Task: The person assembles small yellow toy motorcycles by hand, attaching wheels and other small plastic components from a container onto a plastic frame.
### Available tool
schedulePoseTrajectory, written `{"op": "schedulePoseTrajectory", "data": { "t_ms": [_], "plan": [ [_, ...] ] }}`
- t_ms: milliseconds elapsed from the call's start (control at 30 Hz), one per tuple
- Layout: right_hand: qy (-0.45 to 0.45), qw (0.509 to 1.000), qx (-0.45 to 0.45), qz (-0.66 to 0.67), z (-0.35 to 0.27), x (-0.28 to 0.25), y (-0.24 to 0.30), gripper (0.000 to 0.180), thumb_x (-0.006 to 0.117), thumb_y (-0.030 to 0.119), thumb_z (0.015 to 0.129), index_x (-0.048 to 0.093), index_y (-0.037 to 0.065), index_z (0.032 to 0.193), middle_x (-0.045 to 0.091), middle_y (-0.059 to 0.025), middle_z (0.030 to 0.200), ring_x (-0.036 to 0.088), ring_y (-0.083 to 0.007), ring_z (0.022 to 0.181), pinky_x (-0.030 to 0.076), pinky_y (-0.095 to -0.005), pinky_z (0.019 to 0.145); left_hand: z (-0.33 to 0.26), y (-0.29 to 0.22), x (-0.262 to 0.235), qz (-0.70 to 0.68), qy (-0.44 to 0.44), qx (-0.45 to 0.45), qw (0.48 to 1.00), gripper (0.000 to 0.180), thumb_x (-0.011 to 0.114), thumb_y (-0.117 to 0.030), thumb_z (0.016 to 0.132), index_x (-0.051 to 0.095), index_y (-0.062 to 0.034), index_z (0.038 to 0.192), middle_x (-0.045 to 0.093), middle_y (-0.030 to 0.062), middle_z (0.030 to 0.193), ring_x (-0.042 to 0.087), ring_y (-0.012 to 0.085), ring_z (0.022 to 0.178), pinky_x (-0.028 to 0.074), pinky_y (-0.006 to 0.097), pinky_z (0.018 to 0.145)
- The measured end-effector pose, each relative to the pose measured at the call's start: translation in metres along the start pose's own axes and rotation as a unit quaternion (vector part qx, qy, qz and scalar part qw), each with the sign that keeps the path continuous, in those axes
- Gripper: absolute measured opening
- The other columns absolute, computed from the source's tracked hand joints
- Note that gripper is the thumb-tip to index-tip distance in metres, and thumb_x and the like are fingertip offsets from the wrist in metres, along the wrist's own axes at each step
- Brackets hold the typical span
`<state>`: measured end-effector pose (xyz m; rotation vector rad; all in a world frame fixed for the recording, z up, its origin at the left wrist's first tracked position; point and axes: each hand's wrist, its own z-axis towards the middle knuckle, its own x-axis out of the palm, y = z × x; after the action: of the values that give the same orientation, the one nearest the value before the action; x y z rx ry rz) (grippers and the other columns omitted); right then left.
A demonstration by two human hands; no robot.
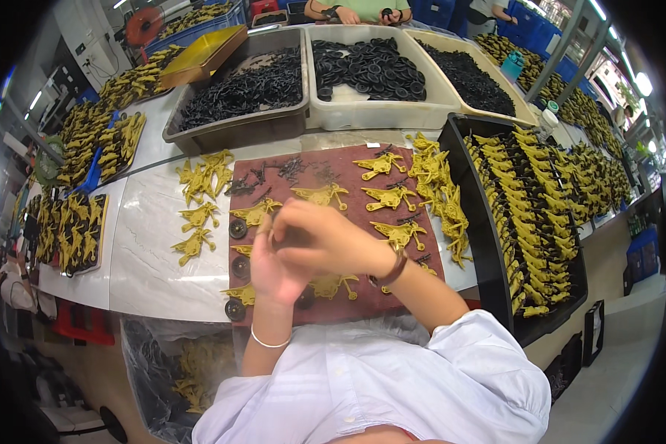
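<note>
Over a dark red mat [362,307], my two hands meet with curled fingers, partly smeared by motion. My left hand [274,270], with a white bracelet at its wrist, is closed. My right hand [333,235] bends over it, also closed, its fingertips against the left fingers. What lies between them is hidden. Around the hands, yellow bird-shaped plastic pieces lie in rows, such as one yellow piece [388,197] to the right and another yellow piece [320,194] just beyond. Black wheels, including one black wheel [237,228], sit at the mat's left. Small black parts [296,170] are scattered at its far edge.
Beyond the mat stand a grey bin [237,127] of black parts, a white bin [383,115] of black discs and another bin [529,111]. A black crate [499,277] of yellow-and-black pieces borders the right. Loose yellow pieces [198,240] lie left. A co-worker [359,11] is opposite.
</note>
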<state>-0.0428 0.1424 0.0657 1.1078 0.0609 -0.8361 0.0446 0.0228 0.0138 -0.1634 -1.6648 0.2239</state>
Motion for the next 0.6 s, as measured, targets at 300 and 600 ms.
{"op": "schedulePoseTrajectory", "data": {
  "t_ms": [300,600],
  "plan": [
    [-0.109,0.974,0.039,-0.194,-0.052,0.014,0.003,0.033,0.073,0.013,0.074,0.063,0.01,0.106,0.063,-0.0071,0.103,0.057,-0.0274,0.105,0.051,-0.0389,0.084,-0.004,0.033,-0.034,-0.085,0.005,-0.079,0.993,0.035,0.036,-0.028,0.104,0.052,-0.0092,0.129,0.057,0.0044,0.126,0.055,0.0205,0.116,0.049,0.038,0.096],
    [-0.222,0.97,0.078,-0.06,-0.063,0.0,-0.005,0.019,0.071,0.008,0.077,0.069,0.003,0.096,0.068,-0.0095,0.093,0.063,-0.026,0.088,0.05,-0.0357,0.078,-0.007,0.038,-0.044,-0.067,-0.009,-0.039,0.997,0.033,0.042,-0.02,0.101,0.051,-0.0081,0.13,0.055,0.0121,0.129,0.052,0.0261,0.119,0.047,0.044,0.098]
  ]
}}
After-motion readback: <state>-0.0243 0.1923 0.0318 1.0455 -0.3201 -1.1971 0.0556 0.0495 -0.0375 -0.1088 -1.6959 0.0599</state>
